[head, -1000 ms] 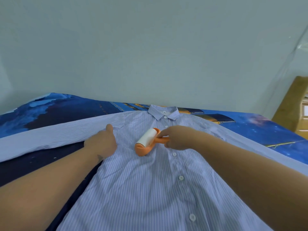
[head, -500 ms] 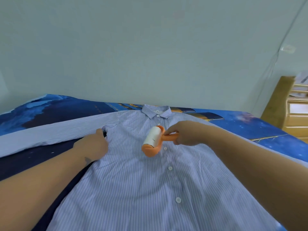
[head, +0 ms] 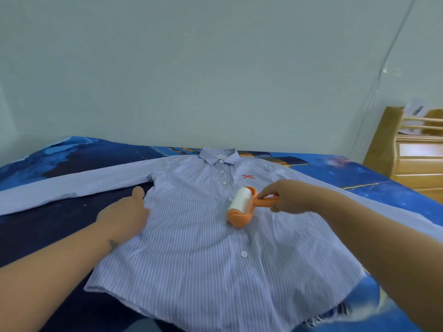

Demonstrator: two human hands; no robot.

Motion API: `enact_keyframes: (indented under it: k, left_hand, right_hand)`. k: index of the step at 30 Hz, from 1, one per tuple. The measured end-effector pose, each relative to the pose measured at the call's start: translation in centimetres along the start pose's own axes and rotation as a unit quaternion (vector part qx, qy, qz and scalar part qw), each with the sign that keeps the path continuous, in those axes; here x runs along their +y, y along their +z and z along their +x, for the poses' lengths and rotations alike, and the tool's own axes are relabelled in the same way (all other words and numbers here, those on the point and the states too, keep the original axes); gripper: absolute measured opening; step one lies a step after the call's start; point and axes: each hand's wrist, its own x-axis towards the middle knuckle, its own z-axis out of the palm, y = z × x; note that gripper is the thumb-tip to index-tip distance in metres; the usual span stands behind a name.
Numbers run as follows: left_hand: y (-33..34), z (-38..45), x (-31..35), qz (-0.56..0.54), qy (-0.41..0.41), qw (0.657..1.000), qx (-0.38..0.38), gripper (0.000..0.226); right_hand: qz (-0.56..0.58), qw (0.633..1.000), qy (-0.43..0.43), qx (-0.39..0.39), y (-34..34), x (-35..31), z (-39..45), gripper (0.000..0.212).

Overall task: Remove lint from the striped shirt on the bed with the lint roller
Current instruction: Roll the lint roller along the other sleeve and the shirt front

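Presently, scene: a striped shirt (head: 191,255) lies buttoned and face up on a bed (head: 335,168) with a blue printed cover, collar toward the wall, sleeves spread to either side.
Lint roller: the lint roller (head: 241,206), white roll in an orange frame, rests on the shirt front just beside the button line, below a small red bow mark (head: 248,176).
Right hand: the right hand (head: 291,197) pinches the orange handle, fingers curled round it.
Left hand: the left hand (head: 125,215) lies flat with fingers extended, pressing the shirt's side edge near the armpit, part on cloth and part on the bed cover.
Step in hand: judged to be rolling across the chest, with the lower front and the sleeves not yet reached.
Risk, bunching: the sticky roll may drag the thin cloth into folds if the flat hand lets the fabric slacken.
Risk, buttons: crossing the button line (head: 243,254) could make the roll skip, leaving lint beside it.
Risk, hem: loose threads at the hem (head: 321,321) may catch on the adhesive and pull.
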Motion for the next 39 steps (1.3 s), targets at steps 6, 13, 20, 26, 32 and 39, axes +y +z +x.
enact_keyframes:
  k: [6, 13, 20, 26, 32, 39]
  left_hand:
    - [0.3, -2.1, -0.8, 0.002, 0.016, 0.999, 0.032, 0.025]
    - [1.0, -3.8, -1.4, 0.067, 0.027, 0.996, 0.059, 0.022]
    - [1.3, -4.7, -2.0, 0.094, 0.031, 0.991, 0.086, 0.014]
    - [1.2, -5.0, -1.8, 0.126, 0.06, 0.986, 0.087, 0.006]
    - [1.5, -5.3, -1.4, 0.2, 0.086, 0.972, 0.086, 0.037]
    - [0.6, -5.9, -0.9, 0.246, 0.092, 0.962, 0.073, 0.043]
  right_hand:
    - [0.122, 0.987, 0.003, 0.107, 4.5, -2.1, -0.4, 0.027]
    - [0.109, 0.985, 0.007, 0.131, 8.0, -4.0, 0.4, 0.035]
    - [0.13, 0.986, 0.03, 0.102, 7.9, -2.9, -0.6, 0.062]
    - [0.079, 0.957, 0.226, 0.161, 7.0, 5.0, -3.2, 0.04]
    - [0.103, 0.938, 0.309, 0.122, 8.2, 7.9, -5.2, 0.048]
    - [0.015, 0.96, 0.259, 0.106, 7.9, 8.2, -6.8, 0.04]
